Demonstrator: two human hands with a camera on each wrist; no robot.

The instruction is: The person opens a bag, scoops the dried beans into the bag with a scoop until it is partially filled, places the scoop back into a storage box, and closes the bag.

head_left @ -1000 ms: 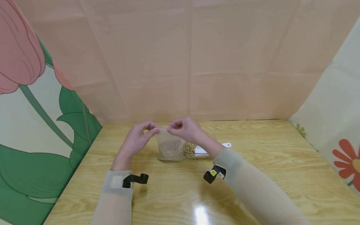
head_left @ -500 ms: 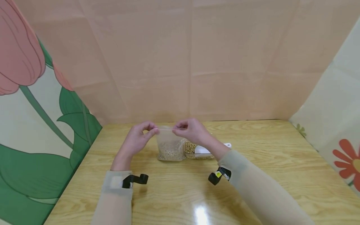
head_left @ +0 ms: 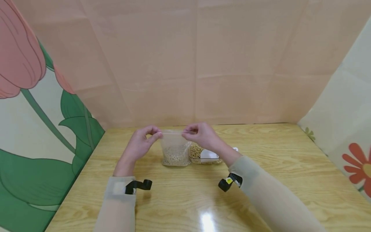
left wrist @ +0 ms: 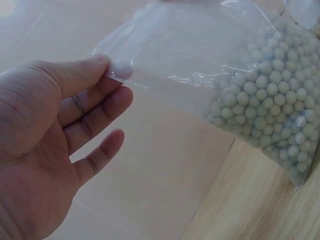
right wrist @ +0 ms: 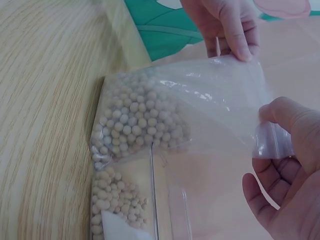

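Note:
A clear zip bag [head_left: 175,151], its lower part filled with small pale round balls [left wrist: 272,87], stands upright on the table. My left hand [head_left: 141,143] pinches the bag's top left corner between thumb and forefinger, the other fingers loosely bent below, as the left wrist view shows. At the top right edge, my right hand [head_left: 203,136] pinches the seal strip with thumb and fingertips. In the right wrist view the right hand [right wrist: 287,165] holds that edge while the left hand [right wrist: 227,25] grips the far corner.
Right beside the bag sits a clear box [head_left: 206,160] of similar balls, with a white scoop [head_left: 209,155] lying in it. My right forearm overlaps the scoop's handle. A pinkish sheet [head_left: 194,64] hangs behind the wooden table [head_left: 179,199].
My right hand has slid rightward along the bag's top edge, away from the left hand, exposing more of the seal strip. The left hand and bag stay nearly in place.

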